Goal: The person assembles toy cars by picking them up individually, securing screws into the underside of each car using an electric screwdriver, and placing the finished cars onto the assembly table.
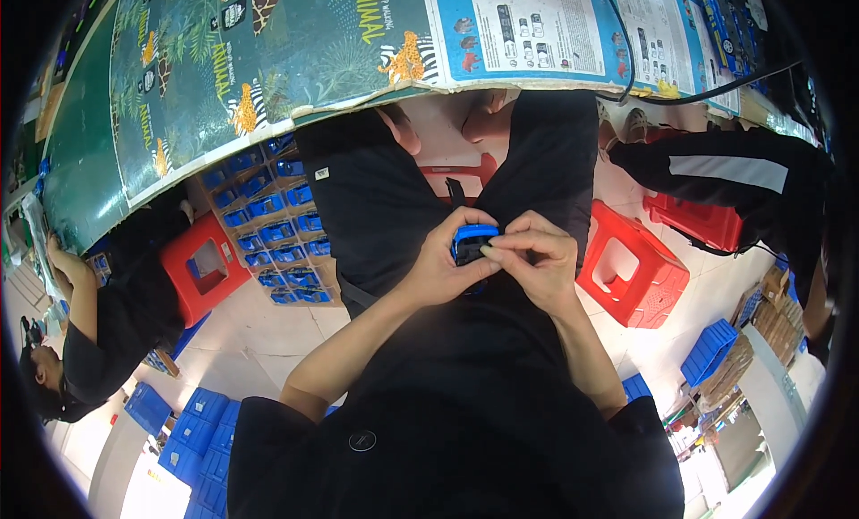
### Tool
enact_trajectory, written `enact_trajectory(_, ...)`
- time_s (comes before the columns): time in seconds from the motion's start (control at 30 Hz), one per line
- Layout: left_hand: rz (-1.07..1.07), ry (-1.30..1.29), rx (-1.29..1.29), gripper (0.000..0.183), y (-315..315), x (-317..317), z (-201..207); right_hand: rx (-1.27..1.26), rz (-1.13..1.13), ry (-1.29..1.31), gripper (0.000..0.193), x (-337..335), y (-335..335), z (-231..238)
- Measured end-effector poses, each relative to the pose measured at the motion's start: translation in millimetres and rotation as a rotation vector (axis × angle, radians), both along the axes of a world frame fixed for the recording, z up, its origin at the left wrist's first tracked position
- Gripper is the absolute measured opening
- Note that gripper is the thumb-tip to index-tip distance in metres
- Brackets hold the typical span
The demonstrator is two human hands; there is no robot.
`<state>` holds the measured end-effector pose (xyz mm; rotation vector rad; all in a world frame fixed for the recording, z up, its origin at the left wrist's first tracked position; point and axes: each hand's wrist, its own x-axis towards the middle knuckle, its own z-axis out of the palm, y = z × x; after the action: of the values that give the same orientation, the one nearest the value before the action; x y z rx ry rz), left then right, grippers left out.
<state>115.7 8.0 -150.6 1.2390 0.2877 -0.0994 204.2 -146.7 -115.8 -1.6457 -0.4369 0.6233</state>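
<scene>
A small blue and black toy car [474, 242] is held over my lap, its dark side toward me. My left hand [440, 267] wraps round it, with the thumb along its near edge and the fingers at its far side. My right hand [540, 261] is closed in a pinch at the car's right edge, thumb and index fingertip on the dark part. Whether a smaller piece sits between those fingertips is too small to tell.
Ahead of my knees is a worktable [295, 63] covered with printed sheets, a black cable [631, 63] across it. To my left stands a divided box [277, 224] of blue toy cars. Red stools [633, 267] flank me; co-workers sit at both sides. Blue bins [197, 429] are behind left.
</scene>
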Motion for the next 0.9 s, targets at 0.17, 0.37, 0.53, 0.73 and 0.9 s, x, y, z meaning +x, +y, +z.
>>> enact_trajectory(0.17, 0.003, 0.044, -0.023, 0.036, 0, 2, -9, -0.025, -0.039, -0.015, 0.018, 0, 4, -11)
enact_trajectory(0.37, 0.025, 0.09, -0.08, 0.035, 0, 0, -16, -0.09, -0.024, -0.112, 0.021, 0, 10, -11)
enact_trajectory(0.53, 0.049, 0.116, -0.162, 0.036, 3, -1, -24, -0.163, -0.04, -0.164, 0.021, 3, 16, -14)
enact_trajectory(0.73, 0.068, 0.209, -0.39, 0.034, 4, 2, -27, -0.022, -0.037, 0.239, 0.022, 11, 15, -46)
enact_trajectory(0.9, 0.078, 0.255, -0.412, 0.033, 5, 1, -25, -0.013, -0.107, 0.422, 0.019, 9, 21, -45)
